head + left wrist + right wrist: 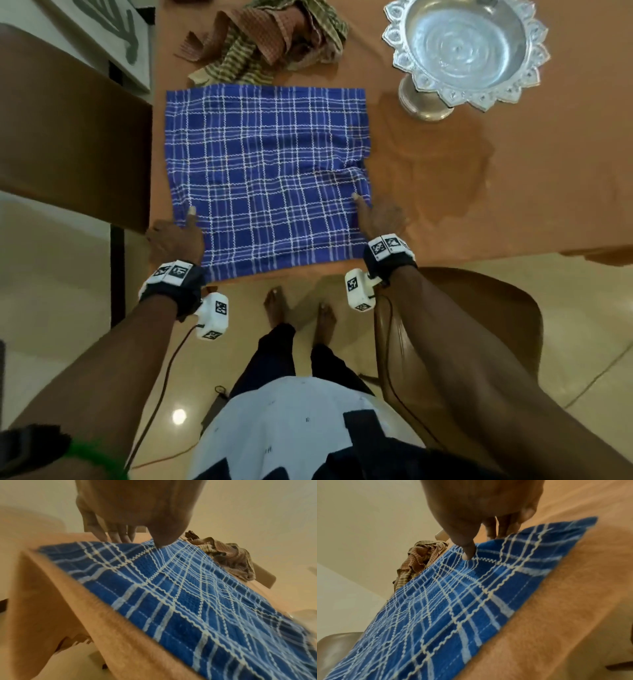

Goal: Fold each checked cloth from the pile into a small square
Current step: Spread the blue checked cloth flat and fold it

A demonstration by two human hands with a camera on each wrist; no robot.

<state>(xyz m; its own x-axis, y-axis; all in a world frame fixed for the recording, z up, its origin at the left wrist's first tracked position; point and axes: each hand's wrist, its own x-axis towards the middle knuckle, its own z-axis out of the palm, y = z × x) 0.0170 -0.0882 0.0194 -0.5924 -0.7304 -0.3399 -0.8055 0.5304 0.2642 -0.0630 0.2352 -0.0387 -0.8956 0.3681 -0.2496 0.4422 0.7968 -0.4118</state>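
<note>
Blue checked cloth (267,178) soft and bumpy like a waffle with raised wavy white threads, pile of cloths (270,41) thin and crinkly, table (513,212) matt and smooth, metal bowl (466,51) shiny silver, floor (582,342) glossy tiles

A blue checked cloth (267,178) with white grid lines lies spread flat and square on the table, its near edge at the table's edge. Just beyond its far edge sits a crumpled pile of brown and olive checked cloths (270,41).
</note>
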